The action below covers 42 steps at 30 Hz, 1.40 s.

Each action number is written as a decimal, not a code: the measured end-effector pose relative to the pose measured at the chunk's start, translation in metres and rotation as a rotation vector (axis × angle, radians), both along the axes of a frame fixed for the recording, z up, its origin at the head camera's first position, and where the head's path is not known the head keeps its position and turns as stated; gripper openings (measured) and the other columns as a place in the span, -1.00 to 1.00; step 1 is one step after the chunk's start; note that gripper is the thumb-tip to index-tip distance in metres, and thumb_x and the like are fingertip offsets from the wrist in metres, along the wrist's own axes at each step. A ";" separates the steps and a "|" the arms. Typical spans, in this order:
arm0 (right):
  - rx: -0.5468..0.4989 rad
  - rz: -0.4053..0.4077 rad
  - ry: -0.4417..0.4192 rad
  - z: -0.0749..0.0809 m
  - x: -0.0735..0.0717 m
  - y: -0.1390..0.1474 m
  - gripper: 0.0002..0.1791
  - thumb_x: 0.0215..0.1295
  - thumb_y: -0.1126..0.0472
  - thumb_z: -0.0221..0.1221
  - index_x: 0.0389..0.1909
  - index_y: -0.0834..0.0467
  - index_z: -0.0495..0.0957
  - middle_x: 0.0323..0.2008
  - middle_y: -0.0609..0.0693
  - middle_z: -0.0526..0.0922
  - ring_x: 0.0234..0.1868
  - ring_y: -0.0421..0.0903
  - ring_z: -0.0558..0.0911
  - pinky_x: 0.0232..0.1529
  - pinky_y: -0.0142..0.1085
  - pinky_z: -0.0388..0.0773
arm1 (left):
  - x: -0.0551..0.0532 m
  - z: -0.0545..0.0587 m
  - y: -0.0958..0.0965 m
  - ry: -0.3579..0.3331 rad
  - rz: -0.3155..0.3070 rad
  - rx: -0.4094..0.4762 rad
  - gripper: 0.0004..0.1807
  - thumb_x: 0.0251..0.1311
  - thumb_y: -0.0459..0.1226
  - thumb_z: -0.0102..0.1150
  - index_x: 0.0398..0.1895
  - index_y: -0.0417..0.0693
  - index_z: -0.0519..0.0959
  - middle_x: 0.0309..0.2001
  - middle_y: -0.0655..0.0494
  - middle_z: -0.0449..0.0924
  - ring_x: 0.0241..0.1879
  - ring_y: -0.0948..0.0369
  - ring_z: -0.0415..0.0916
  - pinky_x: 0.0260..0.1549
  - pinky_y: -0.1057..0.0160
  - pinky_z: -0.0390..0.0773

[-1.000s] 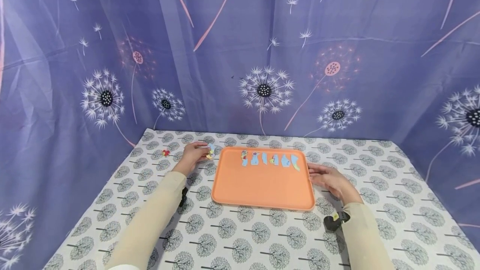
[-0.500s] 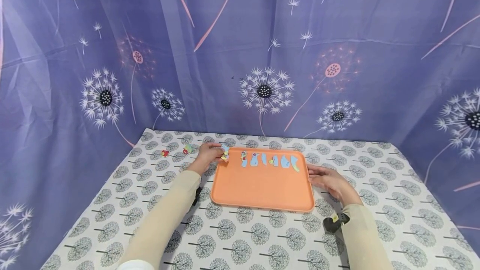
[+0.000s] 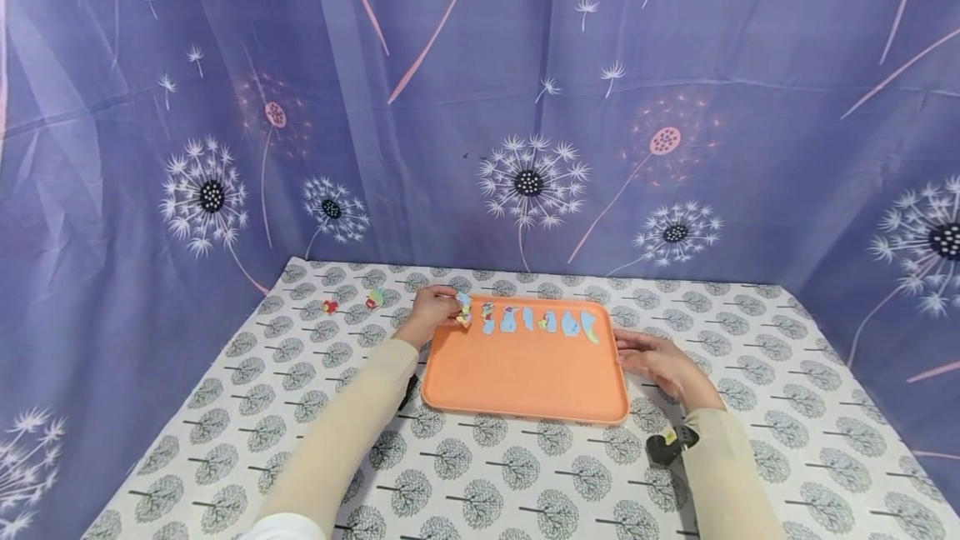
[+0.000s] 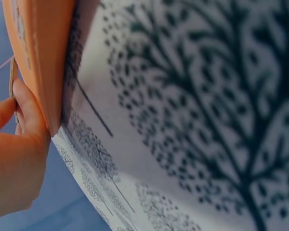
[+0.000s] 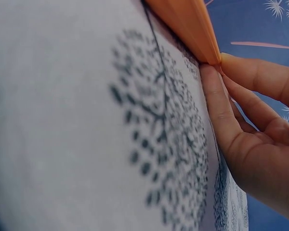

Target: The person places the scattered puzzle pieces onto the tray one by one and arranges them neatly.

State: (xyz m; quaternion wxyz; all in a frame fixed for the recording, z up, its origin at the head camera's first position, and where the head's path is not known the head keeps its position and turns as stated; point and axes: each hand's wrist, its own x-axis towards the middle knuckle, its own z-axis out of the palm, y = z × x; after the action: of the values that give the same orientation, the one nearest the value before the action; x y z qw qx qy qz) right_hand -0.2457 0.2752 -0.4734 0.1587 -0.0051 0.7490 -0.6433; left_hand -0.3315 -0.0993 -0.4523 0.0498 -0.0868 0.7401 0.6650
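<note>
My left hand (image 3: 435, 311) pinches a flat puzzle piece (image 3: 463, 309), light blue with yellow and other colours, over the upper left of the orange tray (image 3: 525, 373). In the left wrist view that piece (image 4: 12, 79) appears edge-on between thumb and fingers, beside the tray rim. A row of several similar light-blue pieces (image 3: 550, 321) lies along the tray's far side. At the right edge, my right hand (image 3: 660, 361) holds the tray rim; the right wrist view has its thumb and fingertips meeting at the rim (image 5: 209, 50).
Two loose pieces lie left of the tray on the tree-patterned cloth: a red one (image 3: 330, 307) and a green-and-red one (image 3: 375, 298). A purple dandelion-print curtain (image 3: 420, 148) hangs behind the table (image 3: 480, 457).
My left hand has carried the puzzle piece rightward from the cloth to over the tray, uncovering the green-and-red piece. My right hand stays at the tray's edge.
</note>
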 end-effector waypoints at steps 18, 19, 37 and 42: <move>0.012 0.001 0.003 0.001 0.002 -0.002 -0.24 0.22 0.42 0.18 0.41 0.40 0.08 0.20 0.34 0.38 -0.05 -0.19 0.59 0.11 -0.29 0.58 | -0.003 -0.009 0.013 0.033 0.026 -0.164 -0.76 0.05 -0.63 0.18 -0.17 -0.42 0.54 -0.24 -0.30 0.60 -0.42 -0.02 0.66 -0.51 0.25 0.73; 0.011 0.003 0.005 0.001 0.002 -0.002 -0.24 0.22 0.42 0.18 0.41 0.40 0.08 0.20 0.34 0.37 -0.05 -0.19 0.59 0.11 -0.29 0.58 | -0.004 -0.010 0.013 0.035 0.029 -0.183 -0.77 0.04 -0.62 0.19 -0.18 -0.42 0.54 -0.25 -0.30 0.60 -0.44 -0.01 0.66 -0.52 0.26 0.73; 0.013 0.001 0.013 0.002 0.000 -0.002 -0.24 0.20 0.43 0.19 0.40 0.40 0.10 0.16 0.26 0.45 -0.04 -0.19 0.59 0.13 -0.27 0.57 | -0.010 -0.008 0.012 0.076 -0.012 -0.411 -0.83 -0.05 -0.62 0.29 -0.37 -0.44 0.52 -0.40 -0.18 0.58 -0.55 0.06 0.67 -0.63 0.38 0.68; -0.008 0.002 0.005 0.002 0.000 -0.001 -0.23 0.19 0.46 0.18 0.40 0.42 0.06 0.19 0.30 0.41 -0.05 -0.21 0.58 0.11 -0.30 0.58 | -0.009 -0.007 0.010 0.079 -0.007 -0.375 -0.81 -0.02 -0.61 0.27 -0.31 -0.40 0.53 -0.33 -0.22 0.60 -0.51 0.01 0.68 -0.59 0.32 0.70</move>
State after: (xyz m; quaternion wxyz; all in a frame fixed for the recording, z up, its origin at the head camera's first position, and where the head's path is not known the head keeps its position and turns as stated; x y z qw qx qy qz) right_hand -0.2453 0.2742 -0.4715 0.1573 -0.0080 0.7469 -0.6460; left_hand -0.3402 -0.0889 -0.4589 0.0060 -0.0660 0.8528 0.5180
